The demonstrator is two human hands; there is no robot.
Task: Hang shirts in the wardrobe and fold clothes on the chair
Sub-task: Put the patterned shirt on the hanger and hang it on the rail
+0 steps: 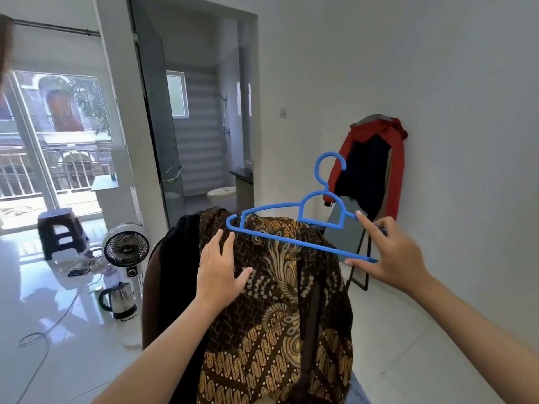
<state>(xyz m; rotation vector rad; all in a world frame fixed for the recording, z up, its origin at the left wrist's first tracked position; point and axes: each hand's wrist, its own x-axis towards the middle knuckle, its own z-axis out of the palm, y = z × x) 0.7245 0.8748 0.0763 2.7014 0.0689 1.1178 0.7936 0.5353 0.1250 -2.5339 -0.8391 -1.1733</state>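
here, my right hand holds a blue plastic hanger by its right end, thumb under the bottom bar and fingers over the top arm, with the hook pointing up. the hanger floats level above a brown and gold batik shirt that is draped over the back of a chair in front of me. my left hand lies flat and open on the shirt, fingers spread and straight, just below the hanger's left tip. a dark garment hangs over the chair beside the batik. on the white tiled floor to the left stand a small fan, a steel kettle and a dark stool. against the right wall, a red and navy jacket hangs over a leaning frame.
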